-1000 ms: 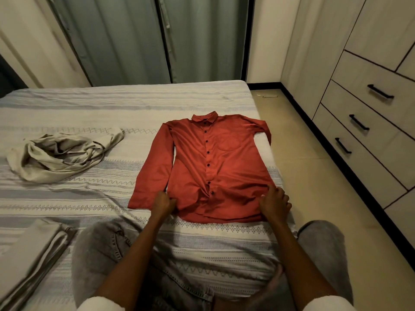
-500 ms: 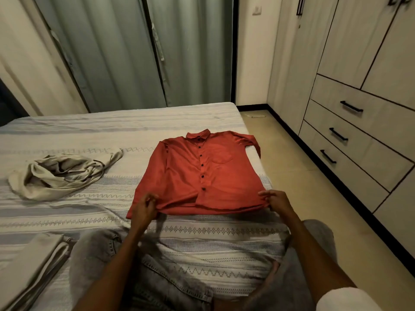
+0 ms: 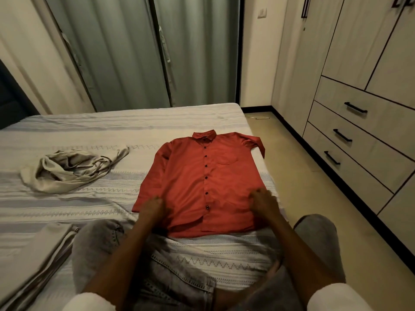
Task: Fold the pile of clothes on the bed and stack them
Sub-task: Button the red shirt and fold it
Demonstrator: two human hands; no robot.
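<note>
Both hands, left hand [image 3: 151, 207] and right hand [image 3: 263, 202], have let go of the red shirt's [image 3: 202, 182] hem and now rest flat, smoothing it near the bed's [image 3: 134, 122] right edge, ready for folding.

Grey-green curtains [image 3: 125, 52] hung full height behind the bed [image 3: 125, 122], which wore a pale striped cover with zigzag bands. A cream wall [image 3: 256, 55] with a small light switch [image 3: 261, 12] stood right of the curtains. A light wood-grain wardrobe [image 3: 350, 41] ran along the right side, with three drawers with black bar handles [image 3: 355, 108]. The floor [image 3: 314, 187] was beige with a dark skirting line. Light was dim and warm.
</note>
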